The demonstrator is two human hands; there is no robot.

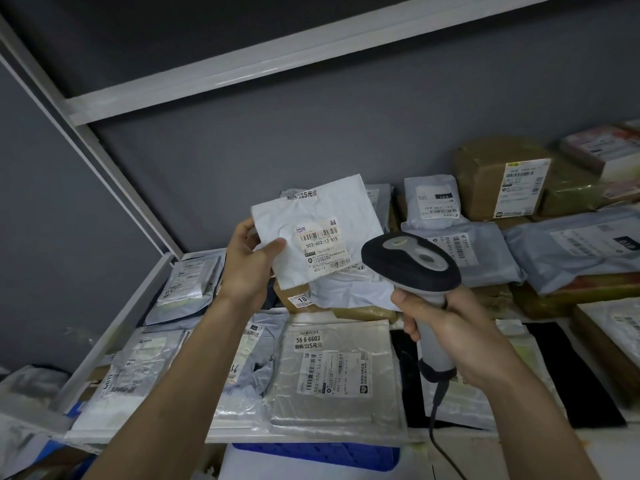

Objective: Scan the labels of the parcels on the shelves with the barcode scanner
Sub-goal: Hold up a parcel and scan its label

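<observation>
The main risk here is a bad read. The white parcel [311,230] is thin and crumpled, and it is held only at its left edge, so it could sag or twist and leave the label [323,251] creased or angled away from the scanner. The label also carries more than one barcode, so the wrong one might register. Other labelled parcels lie just below and beyond both hands, and a stray beam could catch one of those instead.

The left hand [247,261] holds the white parcel up above the shelf, thumb pressed on its front face and fingers curled behind the edge, label facing the person. Just right of it, the barcode scanner [412,265] has its dark head close to the parcel's lower right corner, seemingly aimed towards the label. The right hand [446,327] is wrapped firmly round the scanner's grey handle, its cable [437,420] trailing down below the wrist. Whether a finger presses the trigger cannot be told.
</observation>
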